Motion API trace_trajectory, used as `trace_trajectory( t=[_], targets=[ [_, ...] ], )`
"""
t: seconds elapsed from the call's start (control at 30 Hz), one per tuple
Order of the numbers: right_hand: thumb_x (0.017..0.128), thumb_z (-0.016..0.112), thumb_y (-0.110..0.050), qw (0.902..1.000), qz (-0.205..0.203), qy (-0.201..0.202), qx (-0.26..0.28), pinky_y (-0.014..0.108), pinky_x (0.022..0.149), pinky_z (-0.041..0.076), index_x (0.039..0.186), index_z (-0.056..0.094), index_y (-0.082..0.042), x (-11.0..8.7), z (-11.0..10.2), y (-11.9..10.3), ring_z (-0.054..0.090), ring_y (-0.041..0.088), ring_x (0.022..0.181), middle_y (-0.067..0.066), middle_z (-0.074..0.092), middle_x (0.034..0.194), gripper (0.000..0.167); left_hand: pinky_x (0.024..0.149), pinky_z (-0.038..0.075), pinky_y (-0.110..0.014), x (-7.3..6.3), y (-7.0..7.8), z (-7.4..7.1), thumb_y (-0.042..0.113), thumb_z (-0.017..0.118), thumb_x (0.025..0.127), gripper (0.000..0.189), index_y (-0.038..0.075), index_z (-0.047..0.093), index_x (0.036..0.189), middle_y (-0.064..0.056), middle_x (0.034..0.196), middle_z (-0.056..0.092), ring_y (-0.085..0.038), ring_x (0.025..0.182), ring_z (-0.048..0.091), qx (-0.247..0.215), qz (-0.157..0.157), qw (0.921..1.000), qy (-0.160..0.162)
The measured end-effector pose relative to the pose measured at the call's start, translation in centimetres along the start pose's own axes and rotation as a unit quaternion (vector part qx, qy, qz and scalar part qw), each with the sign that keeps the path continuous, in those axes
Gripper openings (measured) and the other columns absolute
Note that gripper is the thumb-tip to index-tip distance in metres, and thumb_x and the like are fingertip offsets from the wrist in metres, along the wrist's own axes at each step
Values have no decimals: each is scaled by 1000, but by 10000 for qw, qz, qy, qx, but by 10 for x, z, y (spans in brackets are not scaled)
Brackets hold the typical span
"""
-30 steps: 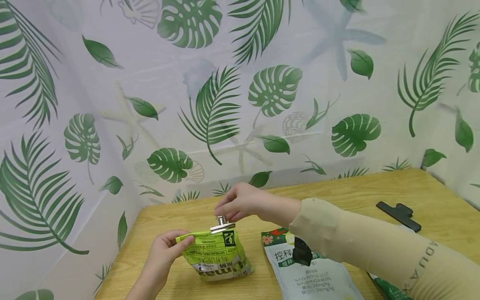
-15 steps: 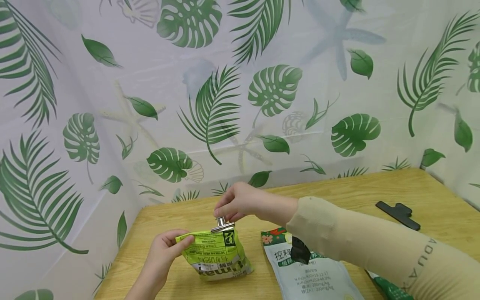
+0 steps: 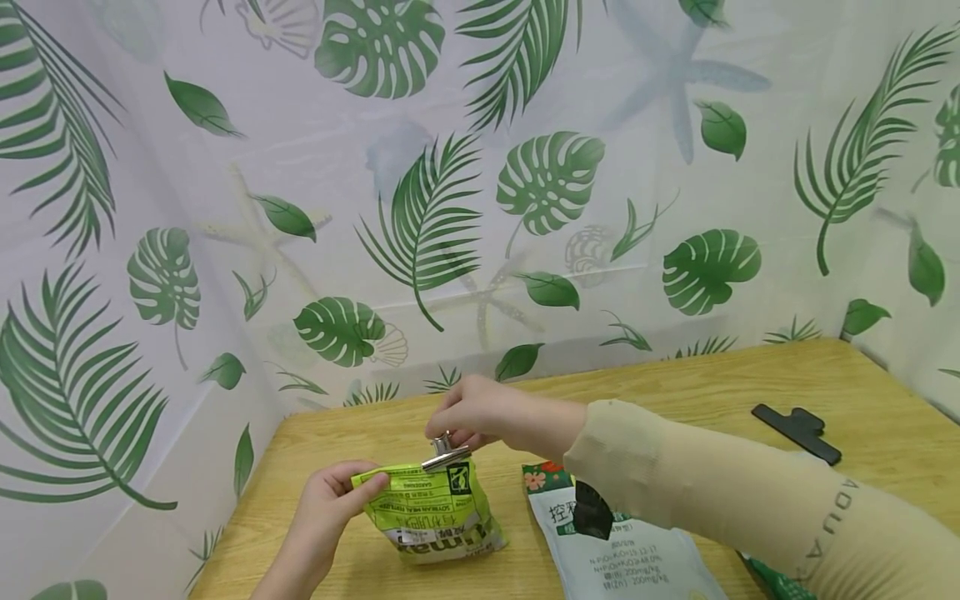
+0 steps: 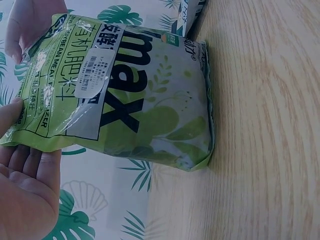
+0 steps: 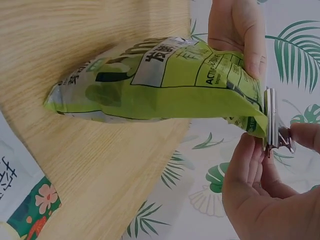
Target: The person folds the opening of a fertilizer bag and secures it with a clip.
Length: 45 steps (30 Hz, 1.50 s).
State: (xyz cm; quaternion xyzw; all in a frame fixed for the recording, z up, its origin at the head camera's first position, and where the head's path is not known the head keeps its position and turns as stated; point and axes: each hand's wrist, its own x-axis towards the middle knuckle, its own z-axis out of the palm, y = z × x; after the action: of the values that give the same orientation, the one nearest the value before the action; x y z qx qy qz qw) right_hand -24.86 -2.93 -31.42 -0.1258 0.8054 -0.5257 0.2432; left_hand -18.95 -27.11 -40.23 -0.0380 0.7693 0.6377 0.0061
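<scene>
A green fertilizer bag (image 3: 438, 517) stands upright on the table, its printing partly upside down in the head view. My left hand (image 3: 333, 500) pinches its top left corner between thumb and fingers. Above the bag's top right part, my right hand (image 3: 480, 412) grips a silver metal bulldog clip (image 3: 446, 456). From the right wrist view, the clip (image 5: 271, 120) lies along the bag's top edge (image 5: 257, 110), with a fingertip on its handle and other fingers beside the bag. The bag's barcode sticker (image 4: 93, 73) shows in the left wrist view.
A white and green fertilizer bag (image 3: 622, 558) lies flat to the right, partly under my right forearm. Another green bag (image 3: 776, 577) shows at the bottom edge. A black clip (image 3: 797, 431) lies at the back right. A patterned curtain (image 3: 480, 208) hangs behind the table (image 3: 675, 375).
My right hand has dipped slightly, and the metal clip has tilted and come lower over the bag's top edge. My left hand and the bag have barely moved.
</scene>
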Motion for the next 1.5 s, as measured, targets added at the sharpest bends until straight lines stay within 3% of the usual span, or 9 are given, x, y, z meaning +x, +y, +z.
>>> trace_trajectory(
  t=[0.23, 0.37, 0.63, 0.83, 0.97, 1.2, 1.5],
  targets=[
    [92, 84, -18, 9998, 76, 44, 187, 35, 92, 62, 108, 79, -3, -1, 4, 4, 73, 17, 95, 6, 77, 105, 22, 84, 54, -29, -1, 1, 1, 7, 73, 99, 9, 9, 81, 94, 10, 79, 75, -8, 80, 69, 36, -23, 10000, 28],
    [94, 83, -18, 9995, 61, -115, 289, 38, 97, 62, 111, 80, -4, -2, 5, 5, 75, 18, 96, 8, 79, 106, 22, 85, 54, -30, -1, 2, 1, 7, 74, 98, 7, 5, 81, 97, 10, 79, 76, -8, 81, 68, 85, 5, 9999, 58],
    [97, 80, -18, 9981, -558, -263, 15, 34, 94, 63, 114, 79, -4, -5, 9, 3, 74, 14, 95, 7, 78, 111, 22, 86, 53, -29, -1, 0, -1, 7, 72, 99, 10, 9, 81, 95, 11, 80, 77, -6, 81, 69, 47, 114, 9999, -58],
    [95, 79, -15, 9915, -1204, -318, -388, 27, 81, 59, 108, 78, -5, -4, 14, 6, 68, 10, 83, 4, 77, 98, 16, 87, 53, -30, -1, 0, -1, 8, 72, 100, 10, 9, 81, 96, 11, 80, 77, -7, 82, 70, 52, 78, 9999, -67],
    [90, 79, -13, 9910, -1274, -70, -404, 26, 76, 58, 101, 79, -5, -3, 17, 7, 66, 10, 78, 2, 75, 90, 13, 87, 52, -30, -1, 0, -1, 8, 73, 99, 9, 8, 81, 97, 11, 80, 77, -7, 82, 69, 48, 79, 9999, -42],
    [90, 84, -14, 9914, -1215, 153, -457, 30, 83, 60, 101, 82, -7, -2, 16, 7, 71, 10, 83, 3, 79, 93, 14, 88, 53, -31, -1, -2, 0, 8, 73, 99, 10, 11, 82, 94, 11, 80, 77, -7, 82, 70, 64, 59, 10000, -36],
    [90, 86, -13, 9778, -1918, 145, -832, 22, 73, 56, 106, 82, -8, -3, 15, 7, 69, 6, 79, 1, 78, 89, 17, 90, 52, -31, -1, -1, 0, 6, 74, 98, 8, 5, 82, 98, 12, 83, 75, -8, 88, 65, 85, 159, 9998, 125]
  ],
)
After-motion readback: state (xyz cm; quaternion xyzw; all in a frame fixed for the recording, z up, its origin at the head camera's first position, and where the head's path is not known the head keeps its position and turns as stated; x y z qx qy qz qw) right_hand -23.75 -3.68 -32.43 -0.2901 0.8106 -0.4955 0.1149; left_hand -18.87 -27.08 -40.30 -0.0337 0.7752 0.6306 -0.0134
